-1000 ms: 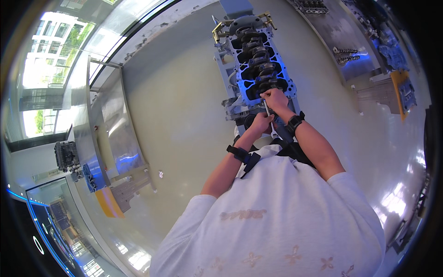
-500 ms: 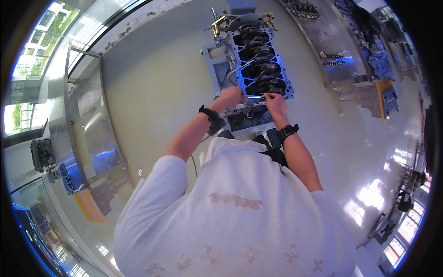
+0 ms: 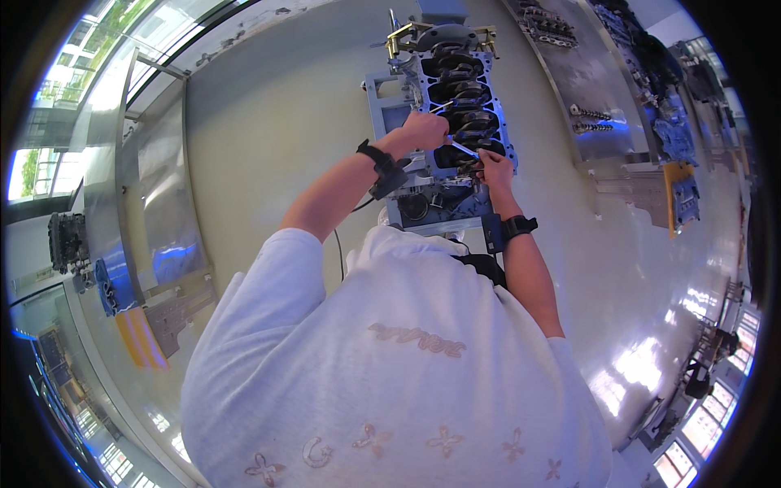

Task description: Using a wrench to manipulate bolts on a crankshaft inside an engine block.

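Note:
An engine block stands in front of me with its dark crankshaft exposed along the middle. Over the block's near end, a slim shiny metal rod-shaped tool slants between my hands; its exact kind is too small to make out. My left hand is closed around the tool's farther left end, above the block's left edge. At the nearer right end, the fingers of my right hand pinch the tool near the block's right corner. Both fingertips are partly hidden.
A grey metal stand frames the block's near and left sides. To the right runs a metal bench with camshafts on it. Another metal table stands at left. A thin cable hangs beside my left arm.
My left hand has moved farther away over the block, and the tool has gone from nearly level to slanted. My right hand has shifted slightly. The whole view has moved a little.

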Demonstrator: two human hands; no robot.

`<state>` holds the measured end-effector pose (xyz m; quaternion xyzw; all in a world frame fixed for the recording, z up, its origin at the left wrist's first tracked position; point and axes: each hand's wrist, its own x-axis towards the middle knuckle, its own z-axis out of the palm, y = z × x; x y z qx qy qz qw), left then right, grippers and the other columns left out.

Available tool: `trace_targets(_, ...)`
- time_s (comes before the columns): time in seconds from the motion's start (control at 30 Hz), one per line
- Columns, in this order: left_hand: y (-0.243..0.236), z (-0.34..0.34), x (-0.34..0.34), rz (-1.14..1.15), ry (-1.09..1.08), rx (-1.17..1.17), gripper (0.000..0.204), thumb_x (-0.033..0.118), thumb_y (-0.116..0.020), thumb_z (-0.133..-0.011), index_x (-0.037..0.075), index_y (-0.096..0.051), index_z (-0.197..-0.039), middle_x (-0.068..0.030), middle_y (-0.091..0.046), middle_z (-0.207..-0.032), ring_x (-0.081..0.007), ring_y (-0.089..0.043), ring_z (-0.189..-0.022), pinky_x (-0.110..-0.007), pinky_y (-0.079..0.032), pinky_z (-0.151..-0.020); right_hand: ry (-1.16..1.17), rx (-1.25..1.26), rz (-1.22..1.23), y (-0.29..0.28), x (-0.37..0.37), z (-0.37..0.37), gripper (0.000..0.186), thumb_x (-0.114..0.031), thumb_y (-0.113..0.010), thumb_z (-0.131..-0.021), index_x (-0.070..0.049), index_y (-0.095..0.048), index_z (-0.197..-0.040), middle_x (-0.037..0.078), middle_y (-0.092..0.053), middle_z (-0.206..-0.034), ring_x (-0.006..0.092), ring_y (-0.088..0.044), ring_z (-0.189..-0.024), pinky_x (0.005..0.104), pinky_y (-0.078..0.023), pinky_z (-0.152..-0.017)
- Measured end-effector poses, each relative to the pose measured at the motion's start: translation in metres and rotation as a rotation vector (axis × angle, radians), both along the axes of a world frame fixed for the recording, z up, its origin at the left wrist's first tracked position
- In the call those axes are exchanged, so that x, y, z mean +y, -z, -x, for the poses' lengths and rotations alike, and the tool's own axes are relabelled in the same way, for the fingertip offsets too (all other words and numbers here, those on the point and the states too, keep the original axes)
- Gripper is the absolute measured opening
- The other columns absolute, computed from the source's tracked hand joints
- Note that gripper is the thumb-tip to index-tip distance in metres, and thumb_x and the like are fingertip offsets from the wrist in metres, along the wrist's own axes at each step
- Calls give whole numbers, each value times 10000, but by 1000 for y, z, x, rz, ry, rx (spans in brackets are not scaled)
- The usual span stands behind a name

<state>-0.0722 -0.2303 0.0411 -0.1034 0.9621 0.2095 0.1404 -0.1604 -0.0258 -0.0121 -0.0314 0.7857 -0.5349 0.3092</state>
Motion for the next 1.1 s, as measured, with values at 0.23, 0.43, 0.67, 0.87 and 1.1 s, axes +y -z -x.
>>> trace_targets(0.23,21,-68,78,-606,-604,-119,205,217,-564,-885,27,-641,-887,-85,-663,-741,-217,-670,-643,-355,-507,-557,-271,156,-182,-10,-4,9,262,-278,-696,-822,-22,-699,-878,39,-632,-634,116,-587,-471,251,-455,-451)
trace_targets(0.43,43,-76,159,-1099,-794,7,137,77,-478,-921,-59,-495,-920,-150,-620,-695,-268,-649,-514,-338,-515,-418,-374,441,-236,42,5,16,264,-266,-700,-820,-8,-686,-876,38,-631,-645,124,-583,-470,260,-459,-464)
trace_targets(0.67,53,-59,213,-1428,-1121,224,175,96,-423,-959,-43,-408,-1065,-147,-594,-689,-290,-664,-561,-362,-548,-473,-467,329,-144,27,8,11,262,-316,-668,-821,-66,-710,-887,82,-678,-725,188,-652,-668,308,-486,-621)
trace_targets(0.87,61,-49,220,-1598,-1152,240,193,100,-396,-973,-36,-380,-1111,-172,-615,-707,-284,-662,-581,-366,-549,-490,-526,509,-162,36,6,11,224,-258,-696,-821,-43,-711,-883,25,-622,-636,107,-560,-477,247,-441,-451)
trace_targets(1.1,71,-71,179,-1489,-960,64,171,120,-446,-950,-32,-463,-1028,-181,-626,-708,-277,-654,-570,-383,-530,-510,-429,233,-355,22,-1,10,247,-351,-698,-787,-126,-731,-883,25,-669,-661,159,-646,-603,304,-472,-572)
